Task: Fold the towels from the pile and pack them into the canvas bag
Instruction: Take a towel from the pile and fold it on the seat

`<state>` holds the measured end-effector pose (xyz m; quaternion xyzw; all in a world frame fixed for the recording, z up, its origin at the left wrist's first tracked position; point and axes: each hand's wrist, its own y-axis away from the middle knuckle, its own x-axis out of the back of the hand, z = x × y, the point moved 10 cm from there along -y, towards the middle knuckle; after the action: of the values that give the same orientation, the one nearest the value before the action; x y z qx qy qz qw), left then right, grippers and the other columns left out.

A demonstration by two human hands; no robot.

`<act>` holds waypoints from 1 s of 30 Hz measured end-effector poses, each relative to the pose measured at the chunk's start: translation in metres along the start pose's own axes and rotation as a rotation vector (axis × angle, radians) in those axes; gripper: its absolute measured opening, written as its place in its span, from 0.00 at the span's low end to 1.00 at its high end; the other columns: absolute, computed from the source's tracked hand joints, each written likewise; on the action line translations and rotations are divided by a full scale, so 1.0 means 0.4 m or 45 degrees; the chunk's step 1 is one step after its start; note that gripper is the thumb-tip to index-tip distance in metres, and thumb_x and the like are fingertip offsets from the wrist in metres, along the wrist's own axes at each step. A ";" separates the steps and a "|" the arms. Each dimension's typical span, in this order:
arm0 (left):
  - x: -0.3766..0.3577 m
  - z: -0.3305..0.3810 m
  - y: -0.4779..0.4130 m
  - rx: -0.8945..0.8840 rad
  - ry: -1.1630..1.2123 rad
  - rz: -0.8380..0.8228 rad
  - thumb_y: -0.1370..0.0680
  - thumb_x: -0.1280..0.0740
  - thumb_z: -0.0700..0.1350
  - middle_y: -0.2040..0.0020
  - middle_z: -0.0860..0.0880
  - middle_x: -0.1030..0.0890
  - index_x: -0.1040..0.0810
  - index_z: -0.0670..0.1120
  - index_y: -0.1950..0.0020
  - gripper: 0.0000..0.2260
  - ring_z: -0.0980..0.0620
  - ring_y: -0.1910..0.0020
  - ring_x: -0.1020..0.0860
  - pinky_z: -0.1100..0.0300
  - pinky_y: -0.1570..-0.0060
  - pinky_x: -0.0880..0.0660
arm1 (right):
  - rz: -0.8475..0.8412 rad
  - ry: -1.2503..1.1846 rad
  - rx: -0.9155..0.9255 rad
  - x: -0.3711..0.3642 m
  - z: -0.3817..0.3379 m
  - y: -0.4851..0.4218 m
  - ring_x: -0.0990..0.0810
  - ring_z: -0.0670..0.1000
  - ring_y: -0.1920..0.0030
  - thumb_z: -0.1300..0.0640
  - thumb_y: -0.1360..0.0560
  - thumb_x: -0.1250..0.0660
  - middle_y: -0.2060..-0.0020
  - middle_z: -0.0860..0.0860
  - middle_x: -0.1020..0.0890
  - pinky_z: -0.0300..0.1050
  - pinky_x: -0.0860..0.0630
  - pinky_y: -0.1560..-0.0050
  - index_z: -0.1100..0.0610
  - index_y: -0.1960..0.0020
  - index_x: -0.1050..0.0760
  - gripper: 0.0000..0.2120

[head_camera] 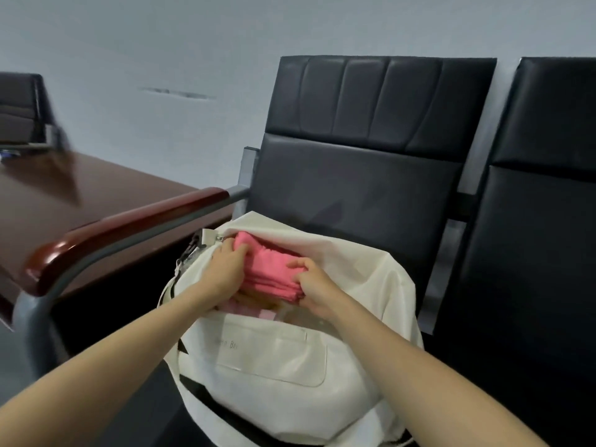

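Here both hands' fingers [233,253] curl round pink towel [271,269].

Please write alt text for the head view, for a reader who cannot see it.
The left hand and right hand grip a folded pink towel at the mouth of a cream canvas bag on a black padded chair.

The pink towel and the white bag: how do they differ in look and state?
The towel is bright pink; the bag is cream white. The towel is folded in layers, gripped by the left hand and right hand; the bag lies slack and open on the chair. The towel is smaller, sitting in the bag's mouth. Both are cloth.
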<state>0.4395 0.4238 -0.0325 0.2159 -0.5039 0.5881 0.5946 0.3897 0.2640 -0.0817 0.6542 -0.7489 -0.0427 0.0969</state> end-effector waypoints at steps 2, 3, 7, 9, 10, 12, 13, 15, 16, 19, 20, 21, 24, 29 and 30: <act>0.010 -0.014 -0.016 -0.084 -0.204 0.029 0.21 0.42 0.41 0.34 0.40 0.31 0.25 0.44 0.40 0.12 0.39 0.40 0.30 0.47 0.37 0.33 | -0.029 0.071 0.049 -0.026 0.001 -0.035 0.22 0.57 0.51 0.67 0.21 0.47 0.46 0.58 0.25 0.48 0.20 0.55 0.50 0.48 0.27 0.15; 0.015 -0.020 -0.021 -0.107 -0.270 0.010 0.21 0.41 0.41 0.32 0.40 0.33 0.25 0.45 0.38 0.13 0.38 0.39 0.31 0.48 0.36 0.34 | -0.034 0.138 0.080 -0.038 -0.001 -0.046 0.23 0.59 0.46 0.66 0.22 0.45 0.45 0.57 0.25 0.54 0.20 0.47 0.49 0.48 0.27 0.15; -0.003 -0.031 -0.019 -0.142 -0.561 -0.103 0.20 0.42 0.43 0.30 0.39 0.35 0.27 0.48 0.32 0.16 0.38 0.35 0.32 0.51 0.34 0.38 | 0.017 0.306 0.121 -0.065 0.005 -0.058 0.25 0.58 0.41 0.65 0.22 0.43 0.42 0.56 0.25 0.54 0.25 0.38 0.53 0.40 0.26 0.15; -0.008 -0.028 -0.012 -0.161 -0.660 -0.072 0.21 0.43 0.41 0.35 0.37 0.31 0.24 0.46 0.35 0.16 0.37 0.39 0.28 0.49 0.36 0.34 | 0.069 0.444 0.146 -0.069 -0.001 -0.060 0.26 0.58 0.39 0.63 0.21 0.42 0.37 0.57 0.26 0.50 0.28 0.36 0.53 0.40 0.25 0.14; -0.018 -0.022 -0.013 -0.219 -0.712 -0.049 0.23 0.43 0.39 0.40 0.36 0.27 0.21 0.44 0.41 0.15 0.36 0.45 0.25 0.47 0.41 0.29 | 0.096 0.552 0.163 -0.068 -0.004 -0.063 0.26 0.58 0.38 0.62 0.21 0.42 0.35 0.56 0.26 0.48 0.29 0.36 0.52 0.39 0.24 0.14; -0.020 -0.007 0.002 -0.245 -0.862 -0.068 0.26 0.43 0.38 0.43 0.35 0.26 0.18 0.43 0.46 0.16 0.36 0.49 0.23 0.46 0.46 0.24 | 0.105 0.761 0.191 -0.074 0.002 -0.068 0.28 0.60 0.37 0.58 0.21 0.43 0.33 0.57 0.31 0.48 0.31 0.35 0.49 0.38 0.24 0.16; -0.021 0.001 0.013 -0.226 -0.898 -0.098 0.23 0.45 0.39 0.37 0.35 0.29 0.20 0.44 0.41 0.17 0.37 0.42 0.26 0.48 0.41 0.28 | 0.104 0.852 0.189 -0.079 0.010 -0.067 0.31 0.61 0.36 0.56 0.21 0.43 0.33 0.57 0.35 0.51 0.32 0.34 0.46 0.37 0.25 0.16; -0.030 0.014 0.019 -0.211 -0.942 -0.077 0.18 0.48 0.42 0.30 0.39 0.38 0.27 0.43 0.33 0.17 0.41 0.33 0.35 0.52 0.34 0.38 | 0.216 1.031 0.208 -0.072 0.014 -0.068 0.38 0.60 0.34 0.51 0.22 0.42 0.33 0.53 0.42 0.62 0.34 0.34 0.41 0.38 0.28 0.15; -0.026 0.033 0.022 -0.211 -0.961 -0.073 0.18 0.48 0.42 0.30 0.41 0.38 0.27 0.43 0.33 0.17 0.42 0.33 0.36 0.54 0.35 0.39 | 0.300 1.114 0.254 -0.066 0.004 -0.063 0.39 0.59 0.34 0.50 0.23 0.40 0.34 0.51 0.43 0.65 0.33 0.37 0.40 0.38 0.29 0.14; -0.069 0.015 0.043 -0.109 -0.898 -0.268 0.18 0.46 0.42 0.32 0.41 0.35 0.34 0.39 0.29 0.18 0.42 0.36 0.32 0.54 0.38 0.32 | 0.317 1.439 0.555 -0.096 -0.052 -0.019 0.38 0.59 0.35 0.53 0.22 0.39 0.35 0.53 0.37 0.56 0.34 0.37 0.46 0.40 0.25 0.12; -0.100 -0.005 0.050 -0.067 -0.832 -0.372 0.18 0.46 0.43 0.30 0.40 0.37 0.41 0.36 0.26 0.22 0.40 0.35 0.31 0.52 0.38 0.30 | 0.277 1.494 0.630 -0.106 -0.062 -0.002 0.37 0.58 0.35 0.54 0.21 0.40 0.36 0.54 0.34 0.53 0.34 0.37 0.50 0.38 0.25 0.13; -0.124 -0.024 0.058 -0.022 -0.755 -0.467 0.18 0.47 0.44 0.27 0.38 0.41 0.47 0.35 0.24 0.25 0.37 0.33 0.32 0.50 0.37 0.30 | 0.238 1.527 0.652 -0.111 -0.068 0.012 0.36 0.58 0.35 0.54 0.20 0.41 0.36 0.55 0.31 0.52 0.34 0.37 0.52 0.36 0.25 0.14; -0.154 -0.050 0.064 0.076 -0.686 -0.673 0.18 0.48 0.49 0.23 0.33 0.54 0.58 0.38 0.22 0.31 0.33 0.26 0.42 0.45 0.30 0.38 | 0.073 1.716 0.674 -0.131 -0.045 0.003 0.37 0.56 0.31 0.56 0.21 0.41 0.35 0.52 0.29 0.51 0.33 0.38 0.53 0.33 0.28 0.16; -0.137 -0.052 0.060 0.364 -0.418 -0.748 0.17 0.45 0.47 0.22 0.36 0.57 0.64 0.43 0.22 0.32 0.39 0.23 0.49 0.49 0.25 0.48 | -0.109 1.941 0.570 -0.128 -0.020 -0.031 0.38 0.55 0.28 0.61 0.24 0.34 0.30 0.52 0.33 0.51 0.33 0.37 0.53 0.26 0.38 0.28; -0.138 -0.047 0.064 0.372 -0.349 -0.749 0.17 0.44 0.46 0.21 0.39 0.54 0.61 0.44 0.21 0.32 0.40 0.23 0.46 0.49 0.27 0.43 | -0.154 1.900 0.536 -0.128 -0.010 -0.032 0.39 0.55 0.27 0.62 0.23 0.36 0.28 0.52 0.36 0.52 0.33 0.35 0.53 0.24 0.41 0.30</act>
<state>0.4336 0.4185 -0.0955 0.5114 -0.4058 0.4232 0.6283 0.4093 0.3132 -0.0847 0.5543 -0.4409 0.5467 0.4466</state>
